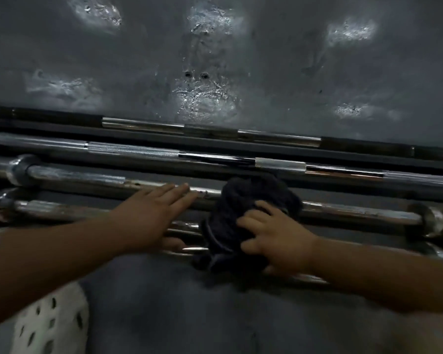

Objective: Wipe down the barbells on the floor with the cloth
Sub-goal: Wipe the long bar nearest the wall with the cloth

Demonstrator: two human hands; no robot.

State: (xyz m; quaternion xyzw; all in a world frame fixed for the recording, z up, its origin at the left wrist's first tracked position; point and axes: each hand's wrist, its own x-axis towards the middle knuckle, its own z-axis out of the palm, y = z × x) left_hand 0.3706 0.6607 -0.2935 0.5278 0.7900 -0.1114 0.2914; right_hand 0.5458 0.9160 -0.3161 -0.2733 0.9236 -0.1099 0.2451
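Note:
Several chrome barbells lie side by side on the dark floor, running left to right. A rusty-spotted barbell (149, 186) passes under both hands. My left hand (154, 215) rests flat on it, fingers straight and spread. A dark bunched cloth (243, 208) sits on that bar to the right of the left hand. My right hand (274, 236) grips the cloth from the near side, fingers curled into the fabric. A knurled barbell (131, 150) lies behind, and a darker-ended barbell (210, 130) lies farthest back. Nearer bars are mostly hidden by my arms.
The grey floor (266, 60) beyond the bars is scuffed, with shiny patches. Bar collars stand at the left (21, 169) and right (431, 221). My grey-clad knee (189, 307) and a white patterned garment (46, 325) fill the near foreground.

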